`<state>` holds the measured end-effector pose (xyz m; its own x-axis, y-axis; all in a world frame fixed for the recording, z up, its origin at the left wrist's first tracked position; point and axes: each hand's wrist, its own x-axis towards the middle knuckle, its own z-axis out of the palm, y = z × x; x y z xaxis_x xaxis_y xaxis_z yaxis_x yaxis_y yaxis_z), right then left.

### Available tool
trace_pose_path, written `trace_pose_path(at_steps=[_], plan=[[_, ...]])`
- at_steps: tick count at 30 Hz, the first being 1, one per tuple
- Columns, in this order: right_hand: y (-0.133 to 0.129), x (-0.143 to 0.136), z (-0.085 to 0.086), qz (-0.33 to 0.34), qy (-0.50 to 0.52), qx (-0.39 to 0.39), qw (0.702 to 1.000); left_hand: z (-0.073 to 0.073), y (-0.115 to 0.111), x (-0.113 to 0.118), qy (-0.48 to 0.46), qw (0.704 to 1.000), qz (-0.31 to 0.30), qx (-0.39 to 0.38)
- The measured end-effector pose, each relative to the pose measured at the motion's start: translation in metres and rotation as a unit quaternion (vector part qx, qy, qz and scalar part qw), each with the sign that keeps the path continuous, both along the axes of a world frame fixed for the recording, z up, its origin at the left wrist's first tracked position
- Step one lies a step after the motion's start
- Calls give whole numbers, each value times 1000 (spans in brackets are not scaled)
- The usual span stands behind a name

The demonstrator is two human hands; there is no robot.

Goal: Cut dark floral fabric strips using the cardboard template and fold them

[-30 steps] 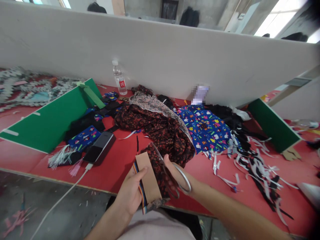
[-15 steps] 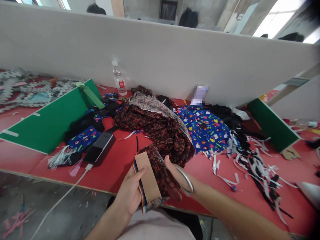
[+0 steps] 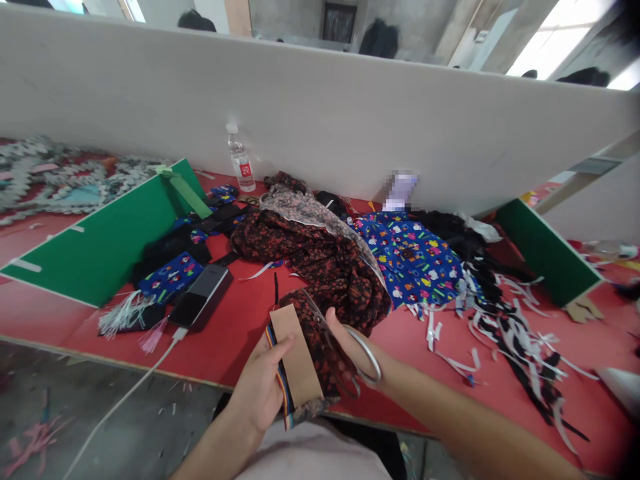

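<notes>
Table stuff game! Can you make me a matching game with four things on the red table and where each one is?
Things:
1. scissors
2. cardboard piece
3. water bottle
4. phone

Places:
A. standing by the white wall
B. lying flat with a white cable plugged in
C. in the right hand, on the dark flowered cloth
D. held by the left hand, with a striped strip beside it

Pairs: 1-C, 2-D, 3-A, 4-B
</notes>
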<state>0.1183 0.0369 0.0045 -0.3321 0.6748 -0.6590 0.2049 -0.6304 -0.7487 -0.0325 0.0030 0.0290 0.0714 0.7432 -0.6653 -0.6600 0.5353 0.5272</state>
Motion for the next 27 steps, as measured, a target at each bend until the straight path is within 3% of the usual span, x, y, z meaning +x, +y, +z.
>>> trace_pose_path(at_steps=[17,27], plan=[[8,-5,-4,-12,-11,31,999,3,-1,-1,5,1000,9,-2],[11,-10,6,5,-6,27,1000,1,-4,-3,2,1000,-1,5]])
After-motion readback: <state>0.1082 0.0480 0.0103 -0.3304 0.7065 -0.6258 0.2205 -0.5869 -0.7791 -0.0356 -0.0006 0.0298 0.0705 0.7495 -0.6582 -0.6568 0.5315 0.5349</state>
